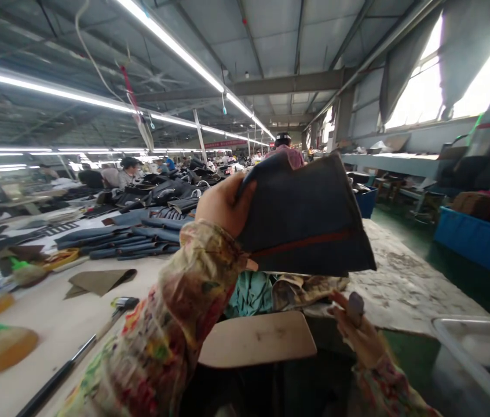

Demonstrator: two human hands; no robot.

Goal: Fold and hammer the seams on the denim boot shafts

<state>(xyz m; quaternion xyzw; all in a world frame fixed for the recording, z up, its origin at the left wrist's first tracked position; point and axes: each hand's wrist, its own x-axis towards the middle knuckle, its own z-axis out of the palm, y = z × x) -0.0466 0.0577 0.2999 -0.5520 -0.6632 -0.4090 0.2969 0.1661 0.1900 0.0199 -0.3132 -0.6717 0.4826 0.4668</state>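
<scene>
At three o'clock from left hand (223, 202), clamped in its grip: dark navy fabric piece (301, 205), notched on top, rust-brown strip (306, 242) near lower edge. At five o'clock, right hand (361, 339), blurred; cannot tell whether closed on grey object (355, 307).

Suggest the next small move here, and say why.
Probably raise the right hand to steady the dark blue piece at its free side: only the left hand grips it, at the opposite side, while the right hand is lower, apart from it.
</scene>
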